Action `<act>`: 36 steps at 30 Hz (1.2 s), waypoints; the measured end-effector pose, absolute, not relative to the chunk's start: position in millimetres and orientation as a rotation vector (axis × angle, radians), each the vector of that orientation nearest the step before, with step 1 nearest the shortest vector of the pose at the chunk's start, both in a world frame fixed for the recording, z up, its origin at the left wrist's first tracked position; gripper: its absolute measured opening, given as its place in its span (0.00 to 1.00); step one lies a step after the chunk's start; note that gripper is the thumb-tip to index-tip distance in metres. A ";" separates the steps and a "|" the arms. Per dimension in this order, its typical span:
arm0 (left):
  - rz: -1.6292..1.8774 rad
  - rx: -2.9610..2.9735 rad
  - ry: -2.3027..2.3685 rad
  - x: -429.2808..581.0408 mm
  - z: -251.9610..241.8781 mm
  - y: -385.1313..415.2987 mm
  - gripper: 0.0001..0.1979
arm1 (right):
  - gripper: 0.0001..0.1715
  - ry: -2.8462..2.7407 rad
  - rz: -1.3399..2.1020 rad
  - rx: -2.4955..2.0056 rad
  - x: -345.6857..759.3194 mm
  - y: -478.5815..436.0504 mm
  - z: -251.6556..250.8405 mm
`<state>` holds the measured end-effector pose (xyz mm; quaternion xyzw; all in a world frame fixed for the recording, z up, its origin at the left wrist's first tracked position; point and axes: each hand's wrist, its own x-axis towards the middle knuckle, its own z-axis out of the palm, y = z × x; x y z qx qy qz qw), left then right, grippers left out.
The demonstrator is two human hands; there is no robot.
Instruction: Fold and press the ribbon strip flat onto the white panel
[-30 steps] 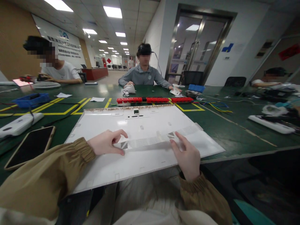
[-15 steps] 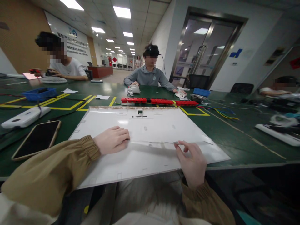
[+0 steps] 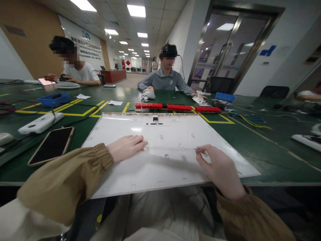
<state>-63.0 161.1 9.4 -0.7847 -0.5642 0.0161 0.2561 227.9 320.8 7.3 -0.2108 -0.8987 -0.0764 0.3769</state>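
Note:
A large white panel (image 3: 150, 170) lies flat, its near edge reaching past the table's front edge. A thin, see-through strip (image 3: 172, 148), which looks like tape or film, stretches across the panel between my hands. My left hand (image 3: 129, 147) rests low over the panel, its fingers together and bent down on the strip's left end; the thumb is hidden. At the strip's right end, my right hand (image 3: 218, 164) pinches it between thumb and fingertips, slightly above the panel. A small cutout (image 3: 155, 119) and dark slots (image 3: 154, 124) show near the panel's far edge.
Left of the panel lie a phone (image 3: 52, 145) and a white power strip (image 3: 41, 123) with cables. Beyond the panel are red plastic strips (image 3: 178, 107) and a blue tray (image 3: 54, 99). A co-worker (image 3: 167, 78) sits opposite, another person (image 3: 80, 72) at far left.
My view has turned slightly left, so everything sits further right. My right hand has moved outward and slightly up with the strip's end. My left hand stays low over the panel.

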 end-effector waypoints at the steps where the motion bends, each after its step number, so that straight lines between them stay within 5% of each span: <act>1: 0.060 -2.135 -1.531 -63.0 10.5 160.7 0.17 | 0.02 -2.348 -0.144 -0.536 227.3 324.6 10.4; 16: 0.049 -1.760 -1.251 -113.6 43.1 134.9 0.11 | 0.17 -2.519 -0.207 -0.084 196.9 340.9 36.6; 36: -0.181 -1.999 -1.992 -134.2 16.8 147.8 0.17 | 0.22 -2.673 -0.482 -0.046 158.7 369.1 14.1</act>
